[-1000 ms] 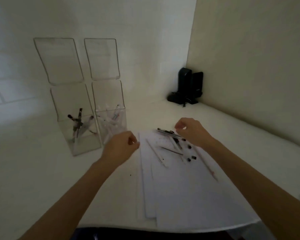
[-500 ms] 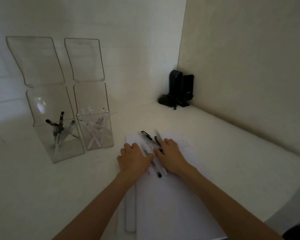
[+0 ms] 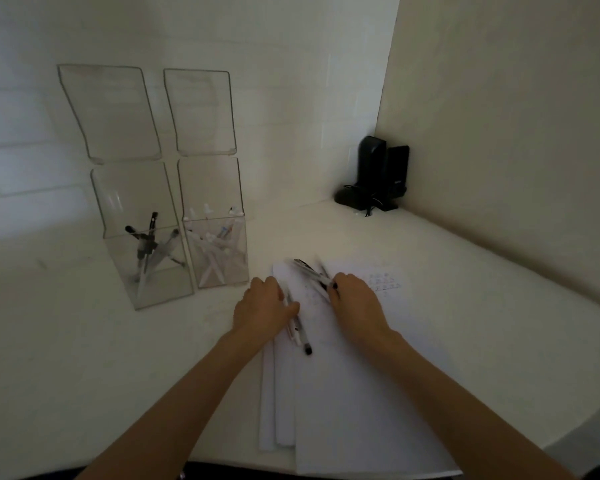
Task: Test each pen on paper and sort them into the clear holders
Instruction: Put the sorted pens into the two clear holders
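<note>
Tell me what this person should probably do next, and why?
Probably lift one pen from those under the left hand and scribble on the paper. Several loose pens are untested under both hands, while both clear holders already hold sorted ones.

Dim, flat indoor light, soft shadows, motion blur, wide-angle edge bending

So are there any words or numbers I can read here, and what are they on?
None can be read.
Top sheet of paper: faint pen marks near its far right corner, too small and blurred to read.
Black device in the corner: a pale spot on its right block, too small to read.
Pens under the left hand and the right hand: no print legible.
Two clear holders: no label readable.
</note>
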Motion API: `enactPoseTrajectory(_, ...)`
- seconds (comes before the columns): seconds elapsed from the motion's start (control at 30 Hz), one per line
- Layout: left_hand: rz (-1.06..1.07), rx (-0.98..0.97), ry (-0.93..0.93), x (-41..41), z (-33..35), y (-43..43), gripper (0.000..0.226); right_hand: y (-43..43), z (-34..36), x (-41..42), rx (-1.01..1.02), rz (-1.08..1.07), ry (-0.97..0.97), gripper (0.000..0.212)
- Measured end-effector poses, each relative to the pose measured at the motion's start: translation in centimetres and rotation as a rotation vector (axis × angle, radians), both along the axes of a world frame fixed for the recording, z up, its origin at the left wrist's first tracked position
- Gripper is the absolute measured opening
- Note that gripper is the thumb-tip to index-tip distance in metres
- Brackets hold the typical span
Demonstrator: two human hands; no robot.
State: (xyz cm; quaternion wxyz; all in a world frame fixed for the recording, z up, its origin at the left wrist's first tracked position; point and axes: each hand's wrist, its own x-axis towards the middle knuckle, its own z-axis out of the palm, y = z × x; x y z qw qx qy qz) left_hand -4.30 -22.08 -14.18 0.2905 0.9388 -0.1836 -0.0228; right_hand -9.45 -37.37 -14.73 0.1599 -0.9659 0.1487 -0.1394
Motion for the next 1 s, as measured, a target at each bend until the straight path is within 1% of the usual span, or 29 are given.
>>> enactPoseTrajectory(0.07,-0.13,-0.108,-0.087,0.6,0.3,0.0,0.03,-0.5,0.5,0.0,0.002,-0.002,-0.038,0.022)
enactPoseTrajectory(0.13,-0.26,-0.167,-0.222,1.3,1.1,-0.2,0.041,-1.0,1.3,-0.4,0.046,0.032,-0.096,0.027)
enactPoseTrajectory(0.2,-0.369,-0.071,-0.423,2.4,2.2,-0.7,0.052,-1.6,2.4,-0.9,0.173,0.107,-0.162,0.029)
enactPoseTrajectory(0.23,-0.402,0.006,-0.527,3.0,2.7,-1.0,0.052,-1.8,3.0,-1.3,0.242,0.15,-0.175,0.028)
enactPoseTrajectory(0.3,-0.483,0.121,-0.663,3.7,4.1,-1.6,0.043,-2.3,4.2,-1.9,0.348,0.222,-0.167,0.026)
enactPoseTrajectory(0.4,-0.602,0.179,-0.754,4.5,5.3,-1.9,0.027,-2.8,5.4,-2.0,0.44,0.271,-0.177,0.018)
enactPoseTrajectory(0.43,-0.632,0.179,-0.768,4.5,5.4,-1.9,0.026,-2.9,5.7,-2.0,0.51,0.283,-0.19,0.017)
enactPoseTrajectory(0.47,-0.657,0.181,-0.74,4.5,5.4,-1.8,0.028,-2.8,5.9,-2.1,0.593,0.307,-0.208,0.016)
enactPoseTrajectory(0.53,-0.655,0.222,-0.596,4.2,5.3,-1.6,0.03,-2.4,6.3,-2.3,0.731,0.374,-0.248,0.016)
enactPoseTrajectory(0.6,-0.563,0.256,-0.533,4.0,5.5,-1.4,0.029,-1.8,6.5,-2.2,0.877,0.393,-0.281,0.018)
enactPoseTrajectory(0.63,-0.515,0.223,-0.51,3.9,5.5,-1.2,0.027,-1.7,6.5,-1.9,0.933,0.354,-0.293,0.018)
enactPoseTrajectory(0.67,-0.474,0.16,-0.464,3.8,5.5,-0.8,0.025,-1.7,6.3,-1.6,0.934,0.287,-0.292,0.017)
enactPoseTrajectory(0.7,-0.439,0.062,-0.409,3.8,5.5,-0.3,0.022,-1.9,6.1,-1.1,0.855,0.204,-0.258,0.014)
enactPoseTrajectory(0.77,-0.385,-0.175,-0.273,3.8,4.8,0.9,0.018,-2.3,5.6,-0.4,0.532,0.071,-0.054,0.01)
enactPoseTrajectory(0.8,-0.373,-0.286,-0.201,3.7,4.5,1.6,0.018,-2.3,5.1,-0.2,0.395,0.049,0.08,0.013)
enactPoseTrajectory(0.83,-0.368,-0.374,-0.145,3.6,4.1,2.4,0.018,-2.0,4.7,0.0,0.303,0.044,0.194,0.018)
enactPoseTrajectory(0.87,-0.355,-0.433,-0.088,3.4,3.6,3.2,0.02,-1.6,4.2,0.2,0.242,0.044,0.268,0.022)
enactPoseTrajectory(0.93,-0.321,-0.5,0.02,3.0,2.7,4.6,0.021,-0.7,3.3,0.5,0.141,0.025,0.309,0.022)
enactPoseTrajectory(1.0,-0.337,-0.485,0.011,2.3,2.1,5.7,0.022,-0.2,2.9,0.8,0.054,-0.017,0.304,0.018)
